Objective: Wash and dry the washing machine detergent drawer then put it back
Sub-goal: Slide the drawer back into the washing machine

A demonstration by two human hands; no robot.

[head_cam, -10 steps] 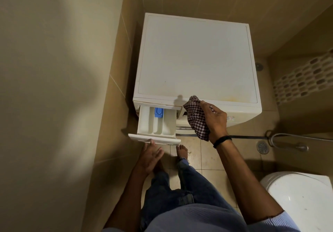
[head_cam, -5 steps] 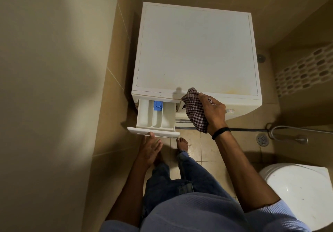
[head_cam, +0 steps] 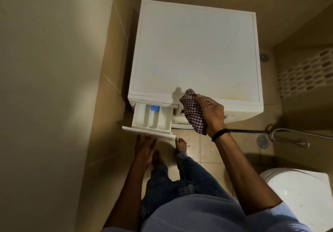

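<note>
1. Both hands engaged: left hand (head_cam: 146,149), fingers extended, presses the detergent drawer (head_cam: 151,120) front, apparently to slide it home.
2. Drawer half-inserted in washing machine (head_cam: 196,51).
3. Right hand (head_cam: 211,113) grips checked cloth (head_cam: 193,112), held clear.

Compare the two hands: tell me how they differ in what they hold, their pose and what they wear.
The right hand is closed around a checked cloth; the left hand grips nothing, its fingers flat under the front panel of the detergent drawer.
The right hand is raised at the washing machine's front edge; the left hand sits lower, below the drawer.
The right wrist wears a black band; the left shows none.
Both are bare and at the machine's front.
</note>
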